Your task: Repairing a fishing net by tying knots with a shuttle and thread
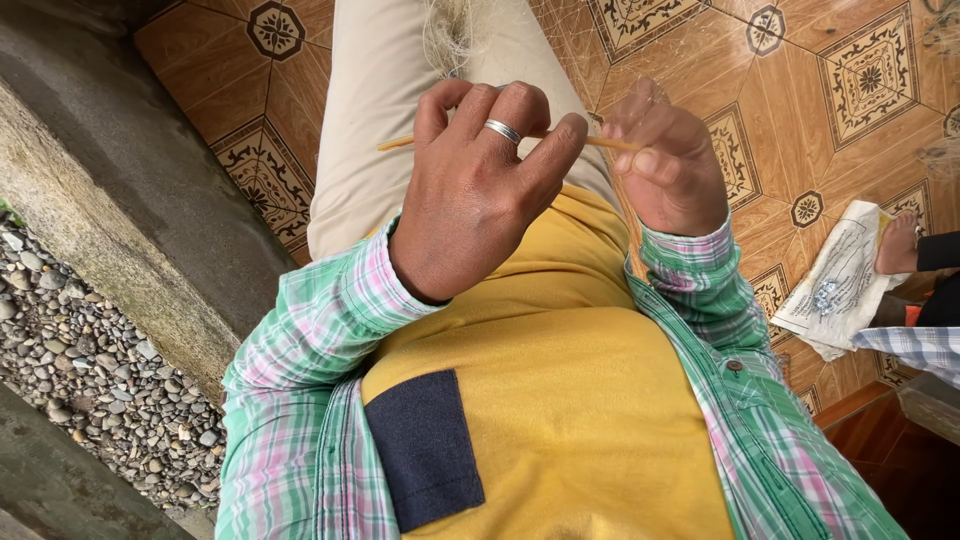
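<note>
A: Yellow shirt front (560,400) nearest the camera, with a dark blue patch (425,450) on it. Green and pink plaid sleeves (320,330) run out from it on both sides.

B: Hand positions?

A: Left hand (470,190): fingers curled shut over a thin yellow stick (610,143), a silver ring (503,130) on one finger. Right hand (670,160): fingers folded in, closed on the same stick near its other end. The exact pinch point is hidden behind the knuckles.

B: Where does the stick lie?

A: Roughly level between both hands, held above the lap. One tip shows beyond the left hand and a short span shows between the hands.

B: What makes for good handling here?

A: In my judgement, keep both grips firm but light, since a stick this thin will probably flex or snap under a hard squeeze. Keep it level and the hands close together. Fine pale threads (450,35) lie on the beige trouser leg (380,110) just beyond, so keep the free tip clear of them to avoid a snag.

B: Farther out?

A: Patterned brown floor tiles (790,120). A concrete ledge (120,190) and gravel (90,380) lie to the left. To the right are a crumpled white wrapper (835,285) and another person's foot (895,245).
</note>
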